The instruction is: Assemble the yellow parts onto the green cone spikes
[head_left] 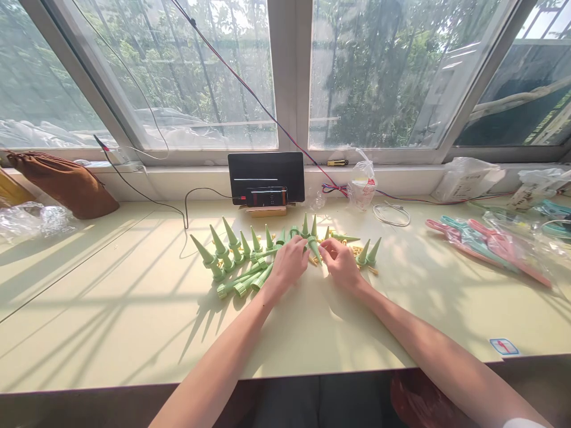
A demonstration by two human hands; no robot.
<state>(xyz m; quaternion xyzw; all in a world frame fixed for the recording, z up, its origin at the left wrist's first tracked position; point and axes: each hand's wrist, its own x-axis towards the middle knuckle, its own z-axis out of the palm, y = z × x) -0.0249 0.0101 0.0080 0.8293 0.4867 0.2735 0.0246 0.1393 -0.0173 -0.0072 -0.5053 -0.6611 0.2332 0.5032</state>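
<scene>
head view: both arms reach fwd over desk (312,333), forearms angled in, hands nearly meeting.
left hand (291,260): palm down, fingers curled round green spike (314,251).
right hand (341,261): fingertips drawn tog., just beside spike's tip; can't tell if holding anything.
green spike: betw. the 2 hands, tip slanting down twd near edge.
other spikes (219,245): mostly l. of left hand, several upright.

Pale yellow table (312,327) against a white window ledge (191,177). Wide windows (241,65) above, grey frames (294,71). Green trees (375,89) outside, apparently behind bars (209,83), though hazy glass blurs them. Strong sunlight comes in; slanting shadows (84,345) streak the table at left.
</scene>
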